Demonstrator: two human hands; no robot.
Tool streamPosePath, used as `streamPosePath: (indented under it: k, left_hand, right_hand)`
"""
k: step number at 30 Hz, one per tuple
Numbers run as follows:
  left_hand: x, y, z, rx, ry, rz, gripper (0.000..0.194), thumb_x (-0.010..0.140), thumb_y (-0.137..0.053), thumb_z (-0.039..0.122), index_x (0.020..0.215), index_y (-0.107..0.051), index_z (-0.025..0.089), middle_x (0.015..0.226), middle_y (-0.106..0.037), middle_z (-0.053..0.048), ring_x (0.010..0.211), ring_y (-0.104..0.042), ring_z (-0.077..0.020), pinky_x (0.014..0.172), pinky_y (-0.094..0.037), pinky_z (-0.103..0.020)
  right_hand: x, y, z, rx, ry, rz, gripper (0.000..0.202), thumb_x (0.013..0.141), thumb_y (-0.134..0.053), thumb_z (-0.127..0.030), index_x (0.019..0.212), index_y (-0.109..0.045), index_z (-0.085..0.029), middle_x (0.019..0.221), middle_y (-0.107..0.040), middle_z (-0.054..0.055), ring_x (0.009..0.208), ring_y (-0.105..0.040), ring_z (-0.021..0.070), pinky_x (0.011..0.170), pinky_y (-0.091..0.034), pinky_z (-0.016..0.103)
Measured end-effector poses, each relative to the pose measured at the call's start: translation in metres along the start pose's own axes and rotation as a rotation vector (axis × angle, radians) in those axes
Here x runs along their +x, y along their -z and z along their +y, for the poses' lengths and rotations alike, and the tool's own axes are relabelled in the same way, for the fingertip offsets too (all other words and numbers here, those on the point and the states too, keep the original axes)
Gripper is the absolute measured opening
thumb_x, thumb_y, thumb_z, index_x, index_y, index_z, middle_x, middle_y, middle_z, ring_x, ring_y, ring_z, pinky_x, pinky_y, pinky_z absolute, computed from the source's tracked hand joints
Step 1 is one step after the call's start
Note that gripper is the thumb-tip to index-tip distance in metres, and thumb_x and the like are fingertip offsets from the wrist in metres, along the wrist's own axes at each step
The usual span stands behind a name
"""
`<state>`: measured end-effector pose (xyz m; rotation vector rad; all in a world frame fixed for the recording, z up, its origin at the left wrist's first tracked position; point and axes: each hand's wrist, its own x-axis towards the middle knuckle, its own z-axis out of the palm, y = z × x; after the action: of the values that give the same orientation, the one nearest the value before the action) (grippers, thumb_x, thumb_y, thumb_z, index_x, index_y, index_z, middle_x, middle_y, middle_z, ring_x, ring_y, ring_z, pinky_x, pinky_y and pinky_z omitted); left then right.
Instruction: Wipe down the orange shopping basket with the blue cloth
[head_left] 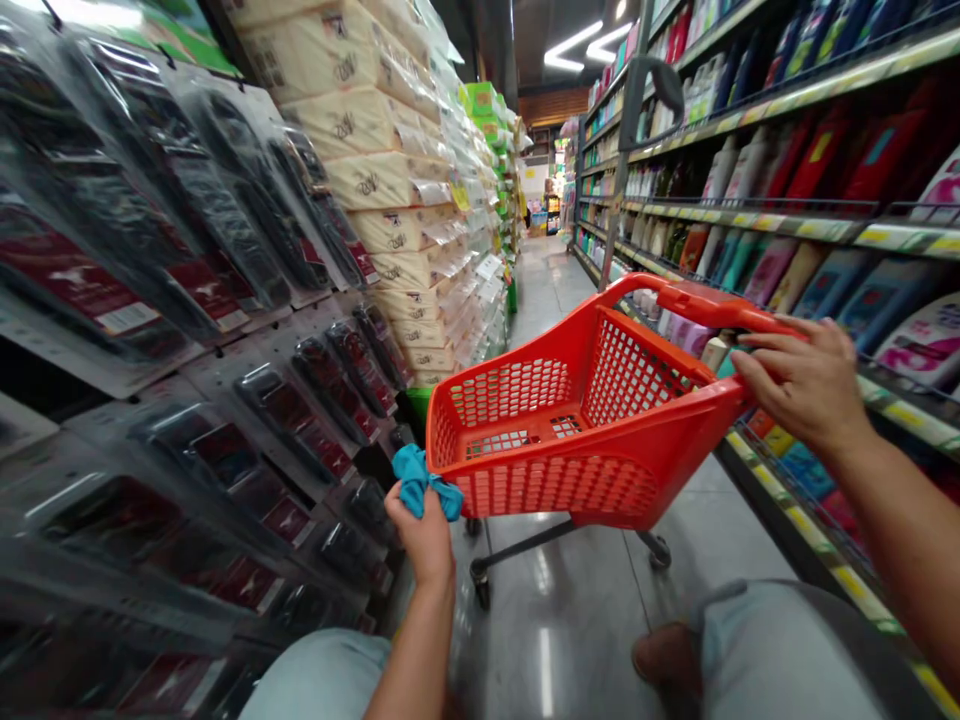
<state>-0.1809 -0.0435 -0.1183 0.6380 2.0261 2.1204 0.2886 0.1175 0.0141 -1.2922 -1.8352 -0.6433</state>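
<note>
A red plastic shopping cart [555, 490] stands sideways in front of me on dark casters, with nothing in its basket. My left hand [424, 530] grips a crumpled blue cloth [420, 482], which touches the basket's corner on the left. At the other end, my right hand [810, 380] is closed over the end of the cart's red handle [712, 300]. Its fingers lie across the top, and part of the grip is hidden beneath them.
Blister-packed goods [292, 400] hang close on the left. Beyond them rise stacked tissue packs [390, 190]. A shelf rack [750, 215] of bottles lines the right side. Grey tiled floor [551, 290] runs down the aisle between them. My knees are at the bottom.
</note>
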Motion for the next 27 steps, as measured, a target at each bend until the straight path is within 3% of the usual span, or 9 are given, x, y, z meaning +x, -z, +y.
streamPosePath:
  k: [3,5,8,11,14,16,19,21,27]
  left_hand:
    - [0.004,-0.012,0.001,0.013,-0.055,-0.002,0.035,0.081,-0.062,0.022,0.114,-0.048,0.024,0.091,-0.055,0.003,0.079,-0.057,-0.0113,0.086,-0.050,-0.030]
    - [-0.002,-0.021,0.002,0.027,-0.112,0.009,0.036,0.083,-0.058,0.020,0.117,-0.046,0.023,0.096,-0.054,0.002,0.086,-0.057,-0.0126,0.091,-0.048,-0.032]
    - [-0.033,-0.037,0.006,0.051,-0.234,-0.010,0.036,0.086,-0.054,0.019,0.121,-0.044,0.023,0.107,-0.051,-0.003,0.100,-0.055,-0.0158,0.102,-0.044,-0.038]
    - [-0.071,-0.053,0.015,0.067,-0.414,-0.235,0.032,0.079,-0.061,0.018,0.110,-0.055,0.024,0.111,-0.055,-0.005,0.107,-0.058,-0.0194,0.102,-0.045,-0.038]
    - [-0.077,-0.063,0.027,0.078,-0.565,-0.438,0.031,0.069,-0.069,0.014,0.097,-0.062,0.025,0.111,-0.060,-0.004,0.110,-0.061,-0.0218,0.101,-0.048,-0.036]
    - [-0.058,-0.067,0.034,0.087,-0.592,-0.385,0.031,0.072,-0.066,0.012,0.100,-0.061,0.025,0.113,-0.057,-0.006,0.115,-0.057,-0.0232,0.106,-0.045,-0.040]
    - [-0.028,-0.079,0.039,0.098,-0.551,-0.154,0.038,0.083,-0.051,0.010,0.118,-0.048,0.023,0.119,-0.046,-0.010,0.124,-0.048,-0.0256,0.113,-0.035,-0.050]
    - [-0.031,-0.092,0.041,0.107,-0.553,-0.104,0.042,0.085,-0.048,0.009,0.124,-0.043,0.022,0.122,-0.041,-0.011,0.126,-0.045,-0.0264,0.113,-0.034,-0.052]
    - [-0.103,-0.118,0.032,0.134,-0.805,-0.473,0.038,0.077,-0.069,0.014,0.111,-0.062,0.030,0.124,-0.052,-0.006,0.115,-0.055,-0.0222,0.103,-0.046,-0.039]
  right_hand:
    - [0.006,0.004,-0.011,-0.028,0.084,-0.044,0.054,0.097,-0.044,-0.055,0.058,-0.065,-0.023,0.065,-0.068,0.009,0.082,-0.063,0.0242,0.095,-0.037,0.043]
    - [0.007,0.008,-0.021,-0.066,0.072,-0.045,0.056,0.097,-0.041,-0.055,0.056,-0.061,-0.024,0.062,-0.066,0.009,0.072,-0.059,0.0230,0.085,-0.038,0.041]
    - [0.005,0.008,-0.031,-0.098,0.035,0.047,0.056,0.095,-0.040,-0.053,0.052,-0.060,-0.024,0.056,-0.064,0.008,0.065,-0.056,0.0214,0.080,-0.036,0.040]
    - [0.001,0.005,-0.040,-0.132,0.001,0.133,0.054,0.094,-0.040,-0.049,0.050,-0.059,-0.024,0.053,-0.063,0.007,0.063,-0.054,0.0212,0.084,-0.035,0.042]
    - [-0.002,0.006,-0.051,-0.125,0.027,0.172,0.048,0.093,-0.045,-0.044,0.053,-0.061,-0.023,0.054,-0.063,0.006,0.063,-0.052,0.0206,0.082,-0.034,0.042]
    - [-0.004,0.009,-0.059,-0.111,0.034,0.189,0.045,0.091,-0.049,-0.042,0.052,-0.060,-0.023,0.054,-0.061,0.004,0.064,-0.051,0.0197,0.080,-0.034,0.041]
    - [-0.006,0.012,-0.076,-0.128,-0.026,0.177,0.044,0.091,-0.051,-0.038,0.050,-0.056,-0.022,0.053,-0.057,0.002,0.065,-0.049,0.0184,0.082,-0.033,0.040]
    - [-0.006,0.013,-0.091,-0.150,-0.048,0.197,0.043,0.090,-0.054,-0.036,0.050,-0.054,-0.022,0.051,-0.055,0.001,0.065,-0.046,0.0175,0.082,-0.032,0.039]
    - [-0.009,0.015,-0.125,-0.168,-0.010,0.275,0.043,0.089,-0.055,-0.031,0.048,-0.049,-0.021,0.048,-0.052,0.000,0.064,-0.042,0.0170,0.078,-0.031,0.038]
